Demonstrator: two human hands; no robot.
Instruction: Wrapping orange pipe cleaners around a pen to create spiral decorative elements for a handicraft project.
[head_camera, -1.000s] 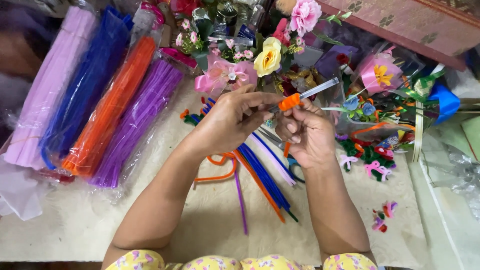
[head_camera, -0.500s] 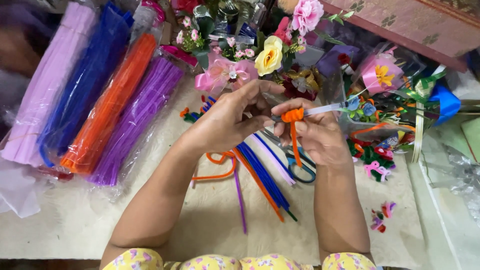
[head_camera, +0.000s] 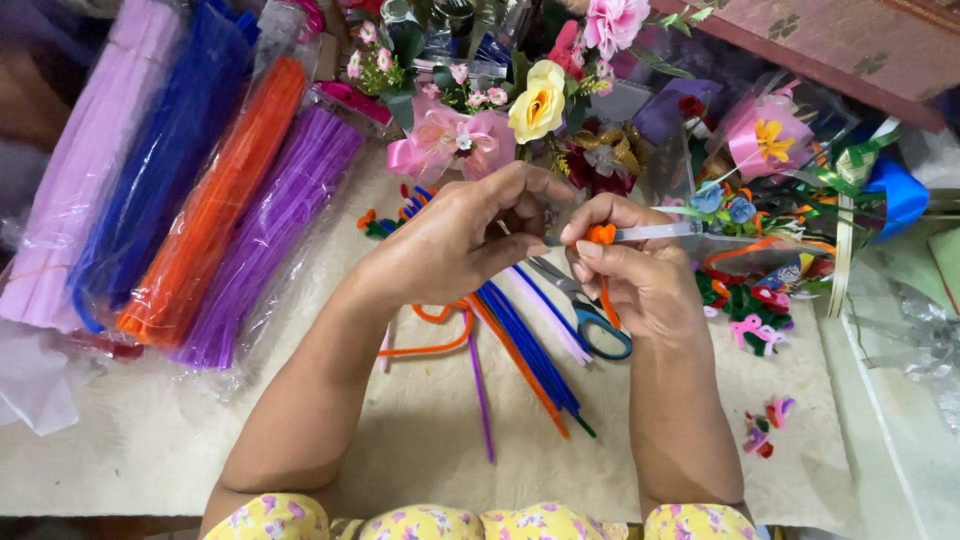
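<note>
Right hand (head_camera: 640, 275) pinches an orange pipe cleaner (head_camera: 601, 236); left hand (head_camera: 455, 245) curls closed, over a beige mat (head_camera: 420, 450).

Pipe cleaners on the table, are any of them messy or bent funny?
Yes. One orange pipe cleaner lies curled in a loose loop under the left hand, while the loose blue pipe cleaners beside it lie straight. Tiny bow-shaped pieces sit scattered apart near the mat's right edge.
</note>
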